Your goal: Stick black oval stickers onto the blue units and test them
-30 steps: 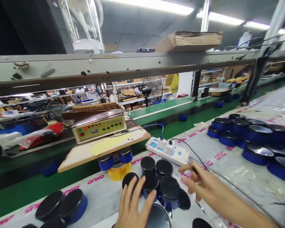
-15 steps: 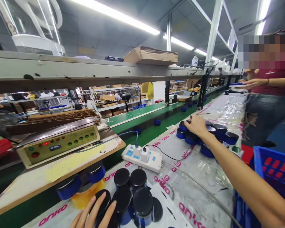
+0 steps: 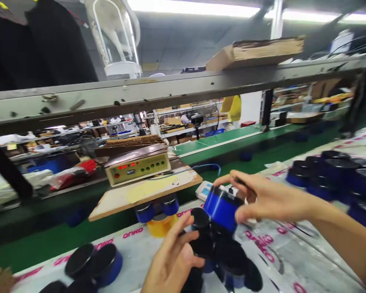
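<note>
My right hand (image 3: 271,199) grips a blue cylinder with a black top (image 3: 221,209), thumb at its lower right side and fingers over its upper edge. The cylinder is tilted above a cluster of similar black-topped cylinders (image 3: 230,256). My left hand (image 3: 173,254) is at the left side of that cluster, fingers apart and slightly bent, with nothing held in them. Partly behind the raised cylinder lies a white power strip (image 3: 204,190). Another group of blue cylinders (image 3: 323,175) stands at the right, and more black-topped cylinders (image 3: 106,264) are at the lower left.
A yellow control box (image 3: 138,167) with red lights sits on a wooden board (image 3: 183,179), above a yellow round part (image 3: 162,225). Behind runs a green conveyor belt (image 3: 219,141). An overhead shelf (image 3: 171,90) carries a cardboard box (image 3: 256,53). A cable (image 3: 332,252) crosses the printed table covering.
My right hand has come back from the right-hand group, now holding a blue cylinder over the near cluster. My left hand has lifted off the cylinders. The view has swung left.
</note>
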Demonstrator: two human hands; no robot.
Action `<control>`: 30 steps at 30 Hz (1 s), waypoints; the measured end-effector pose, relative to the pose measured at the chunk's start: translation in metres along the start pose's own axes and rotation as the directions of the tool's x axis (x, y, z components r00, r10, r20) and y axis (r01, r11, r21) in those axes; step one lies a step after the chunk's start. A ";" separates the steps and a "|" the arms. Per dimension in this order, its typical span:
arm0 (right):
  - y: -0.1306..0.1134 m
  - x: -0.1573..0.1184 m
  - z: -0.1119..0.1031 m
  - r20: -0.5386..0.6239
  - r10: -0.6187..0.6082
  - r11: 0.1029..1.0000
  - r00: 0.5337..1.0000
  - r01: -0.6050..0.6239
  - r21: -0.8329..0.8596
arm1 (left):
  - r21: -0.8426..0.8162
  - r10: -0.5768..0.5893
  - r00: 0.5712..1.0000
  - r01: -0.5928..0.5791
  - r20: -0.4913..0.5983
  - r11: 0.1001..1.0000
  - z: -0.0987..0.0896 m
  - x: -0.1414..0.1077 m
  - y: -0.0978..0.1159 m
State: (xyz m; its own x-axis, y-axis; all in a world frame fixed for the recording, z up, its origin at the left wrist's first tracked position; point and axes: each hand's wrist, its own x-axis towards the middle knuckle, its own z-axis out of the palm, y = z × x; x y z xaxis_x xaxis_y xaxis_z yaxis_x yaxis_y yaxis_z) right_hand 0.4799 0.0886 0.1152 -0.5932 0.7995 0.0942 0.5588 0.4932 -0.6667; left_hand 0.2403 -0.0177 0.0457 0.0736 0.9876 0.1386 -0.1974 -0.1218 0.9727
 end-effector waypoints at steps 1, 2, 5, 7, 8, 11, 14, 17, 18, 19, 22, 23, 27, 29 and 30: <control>-0.021 0.002 0.017 0.075 -0.081 0.995 0.994 0.077 0.057 | -0.148 -0.041 0.998 0.047 0.037 0.988 0.001 0.000 0.001; -0.040 0.005 0.030 0.114 -0.155 0.986 0.981 0.147 0.078 | -0.261 -0.074 0.994 0.093 0.082 0.961 0.001 0.000 0.003; -0.071 0.008 0.055 0.042 -0.279 0.960 0.959 0.280 -0.020 | -0.396 -0.165 0.971 0.221 0.170 0.891 -0.011 -0.005 0.014; -0.075 0.007 0.063 -0.065 -0.343 0.937 0.937 0.337 -0.088 | -0.409 -0.204 0.968 0.246 0.143 0.879 -0.022 -0.008 0.020; -0.074 0.006 0.065 -0.101 -0.375 0.925 0.922 0.364 -0.111 | -0.412 -0.211 0.970 0.241 0.117 0.879 -0.027 -0.009 0.022; -0.069 0.003 0.076 -0.065 -0.446 0.885 0.892 0.430 -0.177 | -0.389 -0.178 0.982 0.189 0.063 0.902 -0.037 -0.007 0.021; -0.068 0.005 0.090 -0.034 -0.544 0.803 0.838 0.509 -0.309 | -0.441 -0.197 0.980 0.175 -0.003 0.880 -0.039 -0.003 0.015; -0.069 0.009 0.098 -0.086 -0.621 0.731 0.779 0.536 -0.423 | -0.483 -0.269 0.958 0.191 -0.097 0.855 -0.038 0.000 0.011; -0.069 0.010 0.098 -0.096 -0.632 0.716 0.769 0.532 -0.453 | -0.454 -0.260 0.958 0.181 -0.118 0.872 -0.038 0.001 0.011; -0.068 0.011 0.098 -0.099 -0.640 0.700 0.762 0.526 -0.483 | -0.402 -0.221 0.966 0.150 -0.138 0.903 -0.038 0.001 0.011; -0.066 0.011 0.096 -0.097 -0.653 0.648 0.751 0.489 -0.584 | -0.114 0.011 0.978 -0.036 -0.207 0.993 -0.040 0.001 0.011; -0.065 0.010 0.096 -0.091 -0.657 0.630 0.749 0.478 -0.612 | -0.003 0.089 0.971 -0.092 -0.222 0.996 -0.040 0.000 0.010; -0.066 0.003 0.100 -0.045 -0.622 0.633 0.782 0.469 -0.616 | 0.270 0.197 0.956 -0.135 -0.218 0.953 -0.039 -0.004 0.006; -0.068 0.001 0.101 -0.052 -0.555 0.705 0.830 0.436 -0.560 | 0.360 0.226 0.949 -0.136 -0.220 0.923 -0.040 -0.007 0.005; -0.069 0.001 0.100 -0.059 -0.498 0.757 0.865 0.401 -0.516 | 0.424 0.264 0.938 -0.150 -0.224 0.893 -0.042 -0.008 0.005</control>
State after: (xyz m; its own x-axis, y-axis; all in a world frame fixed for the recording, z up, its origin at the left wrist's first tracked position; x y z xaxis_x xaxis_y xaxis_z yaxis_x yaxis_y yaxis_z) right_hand 0.3827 0.0213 0.0870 -0.7575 0.4662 0.4570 0.4844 0.8707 -0.0854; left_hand 0.1979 -0.0220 0.0414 -0.2019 0.9167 0.3448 0.2274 -0.2985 0.9269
